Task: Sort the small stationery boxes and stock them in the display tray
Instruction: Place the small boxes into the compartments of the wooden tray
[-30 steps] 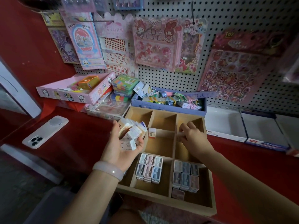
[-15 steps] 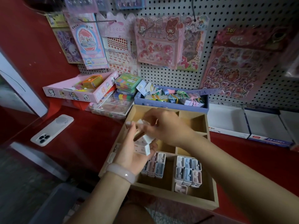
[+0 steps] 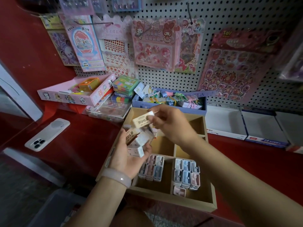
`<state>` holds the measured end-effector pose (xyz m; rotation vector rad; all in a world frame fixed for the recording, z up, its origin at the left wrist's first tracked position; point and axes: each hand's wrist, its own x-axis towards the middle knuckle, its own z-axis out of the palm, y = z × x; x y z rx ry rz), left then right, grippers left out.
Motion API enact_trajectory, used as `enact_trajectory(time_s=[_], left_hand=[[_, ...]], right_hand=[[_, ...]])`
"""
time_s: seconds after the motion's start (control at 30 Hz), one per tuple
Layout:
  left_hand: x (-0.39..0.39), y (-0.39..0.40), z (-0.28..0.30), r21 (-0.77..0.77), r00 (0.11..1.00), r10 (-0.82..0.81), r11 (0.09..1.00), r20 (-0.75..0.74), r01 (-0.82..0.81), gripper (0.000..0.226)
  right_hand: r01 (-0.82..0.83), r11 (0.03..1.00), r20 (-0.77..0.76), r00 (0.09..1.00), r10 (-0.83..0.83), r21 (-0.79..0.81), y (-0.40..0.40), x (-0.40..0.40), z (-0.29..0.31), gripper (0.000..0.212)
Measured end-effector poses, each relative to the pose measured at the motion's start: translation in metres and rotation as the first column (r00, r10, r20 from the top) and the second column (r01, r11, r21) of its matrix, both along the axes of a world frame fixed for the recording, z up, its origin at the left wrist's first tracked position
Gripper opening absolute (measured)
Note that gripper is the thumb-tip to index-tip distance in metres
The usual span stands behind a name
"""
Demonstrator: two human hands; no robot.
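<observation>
A cream box [image 3: 142,121] is being pinched between the thumb and fingers of the right hand [image 3: 170,123], raised above the back compartments of the wooden display tray [image 3: 211,190]. A loose handful of small boxes [image 3: 136,141], white and cream with printed labels, is being cradled in the upturned palm of the left hand [image 3: 129,154], the fingers being curled round them; a pale bangle [image 3: 117,176] is being worn on that wrist. The left hand is being held over the tray's left edge, just below the right. In the tray's two front compartments, pastel boxes [image 3: 186,173] in pink, blue and white are being kept upright in tidy blocks, with one pink box [image 3: 179,191] lying flat in front of the right block. The tray is being supported on a red counter [image 3: 78,138], where a white phone [image 3: 47,134] is lying face down to the left. A blue box [image 3: 168,105] of assorted items is sitting directly behind the tray, below a pegboard [image 3: 213,18] hung with sticker packs
</observation>
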<state>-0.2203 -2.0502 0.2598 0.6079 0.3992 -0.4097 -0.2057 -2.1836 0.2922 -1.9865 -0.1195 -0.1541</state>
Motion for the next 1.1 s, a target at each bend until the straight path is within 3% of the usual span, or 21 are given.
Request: enact_trajectory(time_s=[0.07,0.17,0.23,0.3,0.5,0.7,0.83,0.97,1.03,1.1], left_hand=[[0.002,0.003,0.0,-0.02,0.999,0.003,1.0,-0.032,-0.003,0.045],[0.004,0.007,0.0,-0.02,0.999,0.023,1.0,-0.033,-0.024,0.044],[0.005,0.006,-0.001,-0.02,0.999,0.031,0.999,-0.032,-0.031,0.044],[0.004,0.003,0.0,-0.02,0.999,0.022,1.0,-0.039,-0.023,0.043],[-0.004,-0.007,0.001,0.016,0.999,-0.014,1.0,-0.049,0.015,0.042],[-0.004,-0.005,-0.001,0.015,0.999,-0.014,1.0,-0.051,0.015,0.042],[-0.006,-0.008,-0.001,0.014,0.997,-0.027,1.0,-0.066,0.028,0.04],[-0.007,-0.011,-0.004,0.011,0.998,-0.035,0.999,-0.058,0.035,0.041],[-0.008,-0.013,-0.005,0.012,0.998,-0.057,0.998,-0.033,0.058,0.043],[-0.009,-0.015,-0.008,0.069,0.996,-0.086,0.994,0.02,0.084,0.044]], right_hand=[[0.079,0.997,0.034,0.996,-0.079,-0.012,-0.023,-0.001,0.001,0.017],[0.226,0.911,0.117,0.973,-0.197,-0.346,-0.067,-0.007,-0.005,0.021],[0.194,0.793,0.083,0.98,-0.18,-0.578,-0.088,-0.013,-0.018,0.017],[0.095,0.709,0.017,0.993,-0.116,-0.699,-0.096,-0.017,-0.038,0.013],[0.104,0.68,0.069,0.995,-0.078,-0.726,-0.089,-0.01,-0.076,0.023],[0.183,0.564,0.159,0.983,-0.092,-0.806,-0.083,-0.005,-0.086,0.03],[0.166,0.615,0.106,0.985,-0.133,-0.771,-0.078,-0.005,-0.079,0.034],[0.226,0.797,0.196,0.971,-0.138,-0.559,-0.059,-0.01,-0.046,0.016],[0.131,0.897,0.126,0.988,-0.085,-0.423,-0.038,-0.012,-0.025,0.019],[-0.008,0.936,-0.012,1.0,0.004,-0.351,-0.016,-0.013,-0.01,0.026]])
